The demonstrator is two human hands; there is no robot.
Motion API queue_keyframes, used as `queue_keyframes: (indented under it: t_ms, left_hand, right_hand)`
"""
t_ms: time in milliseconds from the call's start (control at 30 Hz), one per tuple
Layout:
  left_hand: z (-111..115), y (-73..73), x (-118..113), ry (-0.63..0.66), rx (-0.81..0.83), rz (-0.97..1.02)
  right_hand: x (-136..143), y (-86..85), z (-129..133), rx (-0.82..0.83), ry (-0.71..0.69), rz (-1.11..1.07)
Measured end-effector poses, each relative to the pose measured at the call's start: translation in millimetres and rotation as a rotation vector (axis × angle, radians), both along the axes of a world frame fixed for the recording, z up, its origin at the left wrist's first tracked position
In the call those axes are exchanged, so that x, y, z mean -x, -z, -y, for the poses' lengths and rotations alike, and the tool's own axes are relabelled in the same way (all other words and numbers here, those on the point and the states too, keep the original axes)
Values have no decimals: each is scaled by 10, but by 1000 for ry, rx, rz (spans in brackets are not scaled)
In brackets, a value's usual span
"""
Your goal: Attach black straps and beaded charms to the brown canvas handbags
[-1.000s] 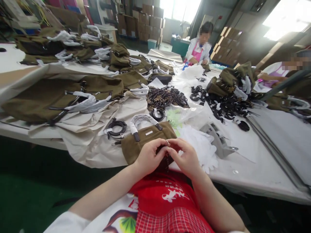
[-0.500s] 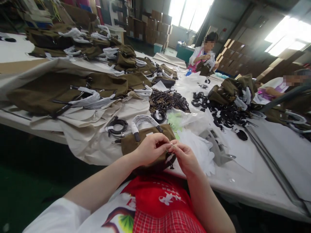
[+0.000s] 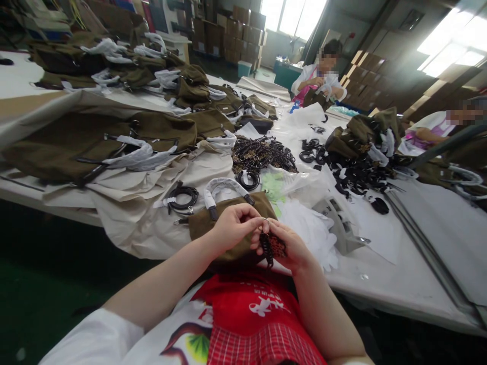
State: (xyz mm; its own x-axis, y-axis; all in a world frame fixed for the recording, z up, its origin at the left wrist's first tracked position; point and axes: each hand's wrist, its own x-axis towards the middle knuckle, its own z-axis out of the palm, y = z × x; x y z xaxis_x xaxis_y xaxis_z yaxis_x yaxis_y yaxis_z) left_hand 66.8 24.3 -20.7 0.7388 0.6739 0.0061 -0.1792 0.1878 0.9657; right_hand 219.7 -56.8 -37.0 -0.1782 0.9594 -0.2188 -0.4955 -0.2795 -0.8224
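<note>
Both hands meet at the near edge of the table (image 3: 399, 284), right in front of my chest. My left hand (image 3: 233, 229) has its fingertips pinched together on a small metal ring (image 3: 265, 221), and my right hand (image 3: 291, 247) is curled closed around a dark braided tassel (image 3: 271, 247) that hangs from that ring across its palm. The two hands touch at the ring. Just behind and under them lies an olive bag (image 3: 232, 223), flat on the near edge, its handle (image 3: 223, 188) wrapped in white foam and arching away from me.

Left of the bag, a coiled black strap (image 3: 183, 198) rests on a beige cloth (image 3: 152, 223) that drapes over the near edge. To the right of the bag I see crumpled white paper (image 3: 312, 230) and a grey plastic sleeve (image 3: 337, 223). Further in, toward the middle of the table, sits a heap of dark tassels (image 3: 258, 152), with a second coiled strap (image 3: 248, 179) beside it. Stacks of olive bags (image 3: 114, 147) fill the left side and the far left corner. A pile of black straps (image 3: 353, 175) lies on the right side, near another heap of bags (image 3: 361, 132).

At the far end a co-worker (image 3: 317, 83) in a pink apron holds a bag. A second person (image 3: 441, 126) sits along the right edge.
</note>
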Motion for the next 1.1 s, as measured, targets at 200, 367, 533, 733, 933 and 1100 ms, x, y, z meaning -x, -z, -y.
queue_keyframes:
  t_ms: [200, 367, 533, 733, 933, 1100]
  left_hand:
    - [-572, 285, -121, -176, -613, -405]
    - [-1194, 404, -403, 1, -1070, -725]
    - [-1374, 436, -613, 255, -1176, -911]
    - [-1469, 128, -501, 338, -1251, -1070]
    - [-1163, -175, -313, 370, -1253, -1011]
    - [-890, -193, -213, 361, -1235, -915]
  right_hand:
    - [-9, 184, -243, 47, 90, -38]
    - [50, 518, -491, 160, 185, -48]
    - [24, 765, -511, 234, 225, -71]
    - [-174, 826, -385, 296, 216, -176]
    - [-105, 651, -423, 270, 176, -144]
    - [79, 489, -489, 192, 165, -29]
